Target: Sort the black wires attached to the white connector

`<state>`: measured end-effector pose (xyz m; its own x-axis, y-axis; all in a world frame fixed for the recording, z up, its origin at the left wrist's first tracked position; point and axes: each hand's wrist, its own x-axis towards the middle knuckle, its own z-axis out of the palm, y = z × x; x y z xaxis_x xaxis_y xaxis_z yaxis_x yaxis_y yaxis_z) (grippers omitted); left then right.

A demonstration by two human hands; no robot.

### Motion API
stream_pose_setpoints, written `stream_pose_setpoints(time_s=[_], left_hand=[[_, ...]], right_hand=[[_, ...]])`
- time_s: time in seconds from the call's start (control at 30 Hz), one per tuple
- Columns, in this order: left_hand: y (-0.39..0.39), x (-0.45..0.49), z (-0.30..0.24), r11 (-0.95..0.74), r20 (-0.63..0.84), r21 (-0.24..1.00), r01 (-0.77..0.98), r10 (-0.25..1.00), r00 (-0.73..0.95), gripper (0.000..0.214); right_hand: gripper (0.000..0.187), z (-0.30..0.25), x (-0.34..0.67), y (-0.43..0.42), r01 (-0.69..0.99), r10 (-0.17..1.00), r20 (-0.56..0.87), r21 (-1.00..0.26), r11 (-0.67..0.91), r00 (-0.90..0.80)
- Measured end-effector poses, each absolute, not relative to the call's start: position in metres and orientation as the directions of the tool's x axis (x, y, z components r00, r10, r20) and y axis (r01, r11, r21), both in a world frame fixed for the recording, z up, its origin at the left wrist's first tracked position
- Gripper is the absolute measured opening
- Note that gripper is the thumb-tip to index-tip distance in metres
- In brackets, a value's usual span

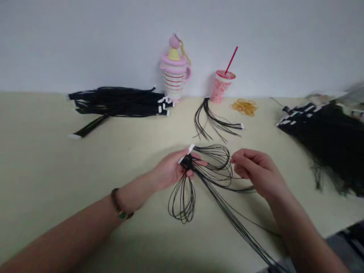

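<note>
At a pale table (57, 170) set against a white wall, a person works a bundle of black cords (218, 178) between two bare hands. The left hand (170, 170) has its grip closed on the bundle just below a white tag (190, 149) that binds one end. The right hand (257, 172) pinches the far side of a loop of the same strands between thumb and fingertips. The bundle sits at mid-table: one set of loops hangs toward the person, another curls between the hands, and long tails trail off to the lower right edge of the view. By the look of them the strands are thin, light and limp (they sag and splay wherever nothing holds them). They are likely smooth enough to slide apart and quick to tangle. The bound end by the tag therefore seems the surest place to take hold, with a second pinch further along to gather the loose run. Behind the hands lie a smaller bundle (213, 121), a heap of rubber bands (244, 107), a pink cup (221, 86) with a red straw and a pink striped bottle (174, 76). A stack of tagged cords (119, 102) rests at far left and a tangled heap (332, 140) at right.
</note>
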<state>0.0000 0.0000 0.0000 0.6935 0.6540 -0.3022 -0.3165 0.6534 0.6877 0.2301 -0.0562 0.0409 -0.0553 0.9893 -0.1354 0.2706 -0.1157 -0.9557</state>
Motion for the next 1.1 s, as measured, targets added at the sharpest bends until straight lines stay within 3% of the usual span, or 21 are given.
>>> stream_pose_setpoints(time_s=[0.1, 0.2, 0.5, 1.0, 1.1], left_hand=[[0.001, 0.000, -0.001, 0.646, -0.295, 0.691, -0.324, 0.661, 0.690, 0.032], [0.002, 0.000, -0.003, 0.642, -0.285, 0.693, -0.329, 0.663, 0.692, 0.033], [0.004, -0.001, -0.004, 0.635, -0.268, 0.702, -0.324, 0.656, 0.705, 0.034], [0.003, 0.000, -0.006, 0.639, -0.263, 0.696, -0.328, 0.652, 0.711, 0.034], [0.003, 0.001, -0.005, 0.639, -0.264, 0.697, -0.326, 0.651, 0.712, 0.034]], right_hand=[[0.020, 0.042, 0.223, -0.057, 0.548, 0.992, 0.110, -0.827, 0.127, -0.065], [0.013, 0.041, 0.218, -0.057, 0.683, 0.950, 0.286, -0.671, 0.289, -0.121], [0.013, 0.037, 0.219, -0.056, 0.699, 0.964, 0.184, -0.664, 0.264, -0.190], [0.014, 0.035, 0.218, -0.058, 0.735, 0.940, 0.321, -0.610, 0.296, -0.112], [0.028, 0.035, 0.218, -0.059, 0.722, 0.961, 0.276, -0.659, 0.212, -0.030]])
